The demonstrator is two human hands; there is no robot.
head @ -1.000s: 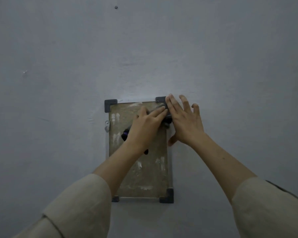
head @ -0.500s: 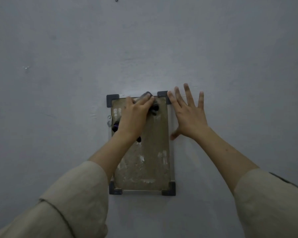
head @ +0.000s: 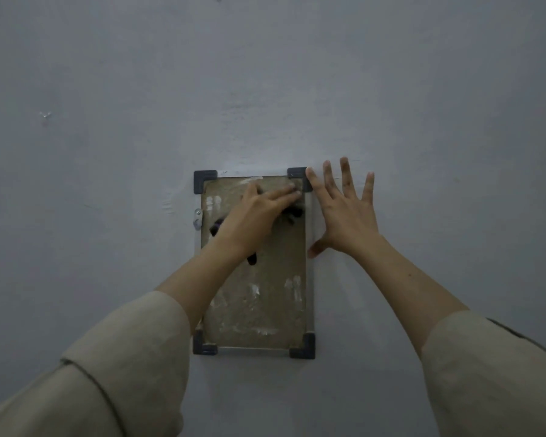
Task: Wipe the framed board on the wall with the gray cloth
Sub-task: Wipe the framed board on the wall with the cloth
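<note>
Board (head: 259, 298) — cloth (head: 292, 212) under left grip (head: 256, 216)

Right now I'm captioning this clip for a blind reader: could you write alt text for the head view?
A person's left hand presses a dark cloth flat against the upper part of a framed board on a gray wall. The right hand, fingers spread, lies flat on the wall beside the board's upper right corner.

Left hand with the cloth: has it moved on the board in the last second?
Yes. The left hand went up to the top edge of the framed board, then came back down a little; its fingertips now lie just below the top-right corner.
</note>
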